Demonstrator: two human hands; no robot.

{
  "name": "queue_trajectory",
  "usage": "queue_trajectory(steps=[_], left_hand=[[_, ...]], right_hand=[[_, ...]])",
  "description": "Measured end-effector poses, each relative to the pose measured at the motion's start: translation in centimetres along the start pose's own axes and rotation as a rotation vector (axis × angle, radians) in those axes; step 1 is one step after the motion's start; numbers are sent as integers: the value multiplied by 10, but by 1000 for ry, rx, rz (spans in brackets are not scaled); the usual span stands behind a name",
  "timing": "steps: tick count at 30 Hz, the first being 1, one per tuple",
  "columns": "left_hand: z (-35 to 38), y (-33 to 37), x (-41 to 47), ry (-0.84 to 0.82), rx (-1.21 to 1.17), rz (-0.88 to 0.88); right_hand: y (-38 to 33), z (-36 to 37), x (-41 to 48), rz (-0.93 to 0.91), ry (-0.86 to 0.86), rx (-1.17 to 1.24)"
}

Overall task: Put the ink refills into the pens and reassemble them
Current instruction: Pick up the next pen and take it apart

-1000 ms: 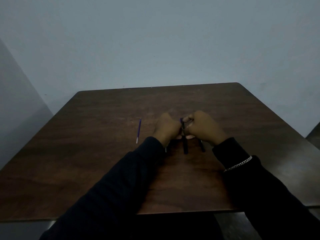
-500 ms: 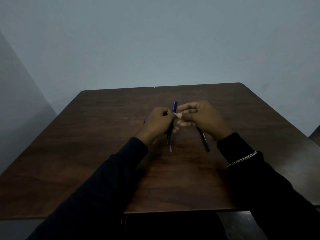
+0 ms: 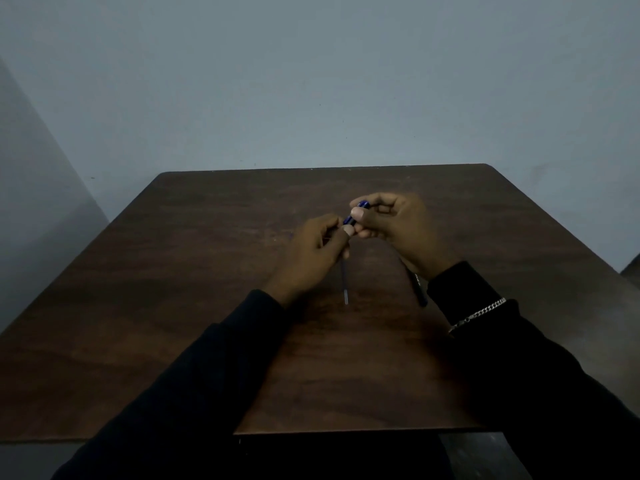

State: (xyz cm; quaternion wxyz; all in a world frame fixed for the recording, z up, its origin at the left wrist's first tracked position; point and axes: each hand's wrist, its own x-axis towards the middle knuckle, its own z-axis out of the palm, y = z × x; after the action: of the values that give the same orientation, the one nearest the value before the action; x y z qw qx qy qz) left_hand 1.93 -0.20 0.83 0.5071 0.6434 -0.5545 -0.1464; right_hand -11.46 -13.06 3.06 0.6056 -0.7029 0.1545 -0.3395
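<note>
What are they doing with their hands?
A person is putting a blue pen together above the table. The right hand pinches its top end and the left hand holds it lower down. A thin refill sticks out below, apparently not fully in yet. A dark pen lies by the right wrist.

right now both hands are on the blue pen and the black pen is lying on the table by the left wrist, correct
Not quite. The left hand and right hand do hold the blue pen, but the black pen lies on the table by the right wrist, not the left, as the head view shows.
</note>
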Motion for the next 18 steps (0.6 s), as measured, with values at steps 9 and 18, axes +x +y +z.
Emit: queue_trajectory(steps=[9,18], left_hand=[[-4,-5,-4,83,102,167],[-1,-1,-8,128,137,161]], right_hand=[[4,2,-2,-51,-9,58],[1,2,-4,-51,-22,77]])
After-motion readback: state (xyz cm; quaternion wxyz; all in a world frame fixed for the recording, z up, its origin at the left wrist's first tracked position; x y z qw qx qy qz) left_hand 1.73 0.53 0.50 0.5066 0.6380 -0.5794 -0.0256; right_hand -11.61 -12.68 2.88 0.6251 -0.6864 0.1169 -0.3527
